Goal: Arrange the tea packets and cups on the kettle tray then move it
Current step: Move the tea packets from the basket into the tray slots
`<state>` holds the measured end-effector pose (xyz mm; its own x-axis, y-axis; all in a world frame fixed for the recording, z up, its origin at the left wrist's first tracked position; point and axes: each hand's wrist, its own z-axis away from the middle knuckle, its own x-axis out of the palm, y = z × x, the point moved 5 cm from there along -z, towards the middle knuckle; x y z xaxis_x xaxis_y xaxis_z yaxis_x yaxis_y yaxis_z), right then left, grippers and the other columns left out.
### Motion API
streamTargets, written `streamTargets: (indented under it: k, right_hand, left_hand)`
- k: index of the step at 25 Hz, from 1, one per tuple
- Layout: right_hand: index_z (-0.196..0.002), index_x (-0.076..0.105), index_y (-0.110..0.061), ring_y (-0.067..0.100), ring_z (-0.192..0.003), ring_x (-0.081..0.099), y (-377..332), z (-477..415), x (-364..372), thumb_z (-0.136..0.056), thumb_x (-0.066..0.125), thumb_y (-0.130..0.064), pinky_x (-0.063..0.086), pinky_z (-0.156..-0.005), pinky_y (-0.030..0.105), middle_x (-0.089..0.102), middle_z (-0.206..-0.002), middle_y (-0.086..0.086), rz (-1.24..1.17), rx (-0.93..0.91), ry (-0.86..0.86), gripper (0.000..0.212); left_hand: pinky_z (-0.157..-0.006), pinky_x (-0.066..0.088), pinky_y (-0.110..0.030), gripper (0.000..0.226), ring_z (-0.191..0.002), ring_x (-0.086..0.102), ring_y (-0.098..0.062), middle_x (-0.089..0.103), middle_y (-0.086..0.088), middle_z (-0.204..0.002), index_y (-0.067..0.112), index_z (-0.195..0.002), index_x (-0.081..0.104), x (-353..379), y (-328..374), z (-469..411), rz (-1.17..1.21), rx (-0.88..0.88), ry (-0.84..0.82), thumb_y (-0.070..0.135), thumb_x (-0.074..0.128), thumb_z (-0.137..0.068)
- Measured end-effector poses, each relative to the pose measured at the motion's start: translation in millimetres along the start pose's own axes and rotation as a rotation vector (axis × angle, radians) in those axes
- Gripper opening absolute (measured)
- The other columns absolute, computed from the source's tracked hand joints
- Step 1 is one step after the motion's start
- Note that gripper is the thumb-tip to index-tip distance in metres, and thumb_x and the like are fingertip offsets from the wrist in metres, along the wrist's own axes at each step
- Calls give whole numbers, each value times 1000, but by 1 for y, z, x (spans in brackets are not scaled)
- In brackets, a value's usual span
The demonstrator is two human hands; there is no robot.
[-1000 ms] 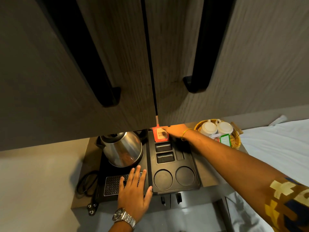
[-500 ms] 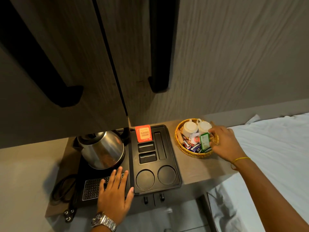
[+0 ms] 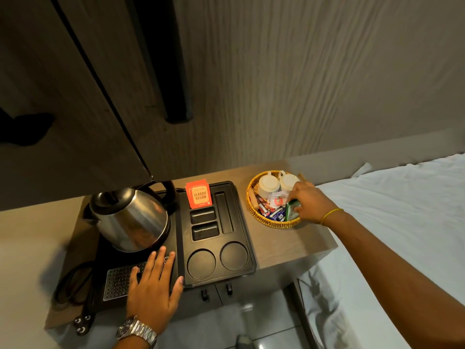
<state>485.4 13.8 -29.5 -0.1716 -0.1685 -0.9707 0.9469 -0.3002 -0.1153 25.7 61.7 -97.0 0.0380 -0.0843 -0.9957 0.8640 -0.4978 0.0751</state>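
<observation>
A black kettle tray (image 3: 240, 248) lies on the wooden counter, with a steel kettle (image 3: 128, 220) on its left half. A red tea packet (image 3: 199, 195) stands in the tray's far slot. Two round cup recesses and the other slots hold nothing. To the right, a wicker basket (image 3: 254, 212) holds two white cups (image 3: 268, 183), upside down, and several sachets. My right hand (image 3: 308, 205) is in the basket, fingers closed on a green tea packet (image 3: 292, 209). My left hand (image 3: 153, 290) lies flat on the tray's front left, fingers spread.
A power cord and plug (image 3: 75, 293) lie at the counter's left front. Dark cabinet doors with black handles (image 3: 173, 71) hang overhead. A white bed (image 3: 402, 222) borders the counter on the right. The counter edge runs just in front of the tray.
My right hand left the red packet in the tray's far slot, swung right to the basket, and has closed on the green packet. The view shifted right. My left hand stayed put.
</observation>
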Motion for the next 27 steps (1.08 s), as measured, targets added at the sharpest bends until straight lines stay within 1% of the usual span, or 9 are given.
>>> streamTargets:
  k: [2, 5, 7, 9, 13, 15, 18, 22, 27]
  right_hand:
    - [-110, 73, -30, 31, -147, 34, 3, 5, -1, -82, 75, -28, 49, -105, 44, 46, -153, 9, 33, 61, 46, 28]
    - [-107, 72, -34, 26, -112, 67, -1, 21, -4, -85, 71, -33, 60, -80, 37, 50, -150, 6, 64, 137, 130, 23]
    - [-109, 72, -35, 25, -96, 70, -7, 31, -11, -90, 66, -33, 58, -78, 37, 71, -124, 2, 69, 144, 137, 20]
    - [-104, 75, -32, 28, -88, 71, -5, 38, -27, -88, 67, -23, 59, -75, 38, 76, -108, 2, 25, 144, 224, 20]
    - [-88, 78, -16, 28, -87, 70, -25, 50, -70, -75, 65, 5, 58, -82, 37, 76, -100, 8, -217, -19, 406, 27]
    - [-83, 79, -11, 24, -92, 69, -60, 47, -92, -65, 57, -1, 53, -88, 31, 75, -103, 6, -324, -148, 448, 30]
    - [-84, 80, -13, 13, -104, 62, -121, 17, -91, -62, 55, -14, 44, -89, 23, 70, -120, -1, -382, -263, 279, 34]
    - [-92, 82, -11, 15, -114, 61, -190, -35, -61, -83, 64, -14, 35, -92, 15, 66, -129, 2, -365, -386, 123, 21]
    - [-90, 74, -13, 27, -109, 62, -242, -85, -25, -77, 75, -11, 49, -90, 32, 64, -119, 6, -173, -489, -16, 12]
  left_hand:
    - [-113, 27, -58, 69, -147, 26, -21, 25, 0, -161, 27, -151, 32, 0, -1, 0, 7, -8, 9, 62, 21, -91]
    - [-113, 27, -58, 67, -148, 25, -20, 25, 0, -161, 28, -151, 32, -2, 1, 0, 23, -6, 16, 60, 29, -91]
    - [-114, 27, -57, 67, -148, 24, -20, 24, 1, -162, 28, -151, 32, -2, 1, 1, 29, -10, 16, 58, 34, -91]
    - [-114, 27, -57, 66, -148, 25, -20, 25, 1, -161, 28, -150, 34, -3, 0, 2, 34, -12, 13, 57, 36, -91]
    - [-113, 28, -58, 66, -147, 26, -21, 27, 0, -161, 28, -149, 35, -4, 0, 1, 47, -20, 8, 57, 38, -90]
    - [-113, 29, -58, 66, -148, 25, -21, 26, 1, -161, 28, -150, 35, -3, 1, 1, 49, -17, 2, 57, 38, -90]
    - [-114, 28, -58, 66, -149, 23, -20, 25, 1, -162, 28, -150, 34, -3, -1, 2, 50, -27, -2, 59, 35, -91]
    - [-114, 27, -58, 66, -149, 21, -20, 24, 2, -162, 30, -150, 33, -5, 0, 1, 52, -40, -14, 60, 32, -92]
    - [-115, 26, -57, 66, -150, 19, -18, 22, 3, -162, 31, -151, 31, -6, -1, 1, 63, -57, -36, 62, 30, -92]
